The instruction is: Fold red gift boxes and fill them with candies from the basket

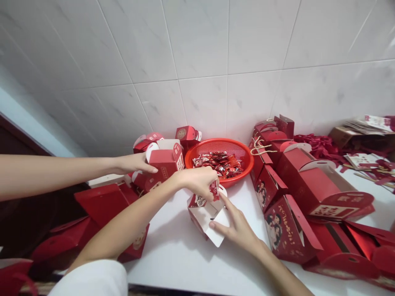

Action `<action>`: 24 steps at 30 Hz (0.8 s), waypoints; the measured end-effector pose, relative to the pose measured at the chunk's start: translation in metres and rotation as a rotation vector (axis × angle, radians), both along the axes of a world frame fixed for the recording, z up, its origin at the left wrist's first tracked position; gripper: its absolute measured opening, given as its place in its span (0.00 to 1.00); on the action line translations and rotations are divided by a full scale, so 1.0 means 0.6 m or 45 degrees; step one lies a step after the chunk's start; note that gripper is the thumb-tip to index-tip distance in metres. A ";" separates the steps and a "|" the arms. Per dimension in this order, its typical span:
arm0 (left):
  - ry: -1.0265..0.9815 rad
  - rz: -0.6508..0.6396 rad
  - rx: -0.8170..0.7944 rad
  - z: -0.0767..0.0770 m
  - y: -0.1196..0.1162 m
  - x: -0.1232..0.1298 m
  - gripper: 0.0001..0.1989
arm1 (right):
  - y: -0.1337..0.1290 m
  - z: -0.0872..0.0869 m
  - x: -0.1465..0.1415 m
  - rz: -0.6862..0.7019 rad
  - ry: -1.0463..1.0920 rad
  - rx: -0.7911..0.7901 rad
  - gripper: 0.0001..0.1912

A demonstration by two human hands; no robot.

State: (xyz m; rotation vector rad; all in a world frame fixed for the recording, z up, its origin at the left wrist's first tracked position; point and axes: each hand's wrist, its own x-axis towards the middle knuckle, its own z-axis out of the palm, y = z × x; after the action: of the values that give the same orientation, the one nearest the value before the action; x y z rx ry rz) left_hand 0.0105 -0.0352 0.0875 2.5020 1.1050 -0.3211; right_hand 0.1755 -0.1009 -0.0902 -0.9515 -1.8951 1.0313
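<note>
My left hand [199,181] is closed on a small red candy packet [214,190], right over the mouth of an open gift box [200,218]. This box is red outside and white inside, with its flaps folded out. My right hand [239,226] grips the box by its right flap, thumb on the white inner side and fingers along the far edge. Just behind stands a red plastic basket [243,174] with many shiny wrapped candies [222,162] in it. What lies inside the box is mostly hidden by my left hand.
Another person's hand [135,163] reaches in from the left to a red box [162,162]. Several red gift boxes [321,181] crowd the right side of the white table [173,263]; more stand at left. A tiled wall [203,102] rises behind.
</note>
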 end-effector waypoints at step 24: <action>-0.037 0.258 0.153 -0.007 -0.018 -0.070 0.08 | 0.004 0.006 0.014 0.021 0.002 0.022 0.43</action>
State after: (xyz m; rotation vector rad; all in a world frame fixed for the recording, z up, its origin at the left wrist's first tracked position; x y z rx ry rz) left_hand -0.0314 -0.0459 0.0836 2.4597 1.3902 -0.1656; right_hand 0.1836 -0.0983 -0.0868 -0.9263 -1.9107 1.0232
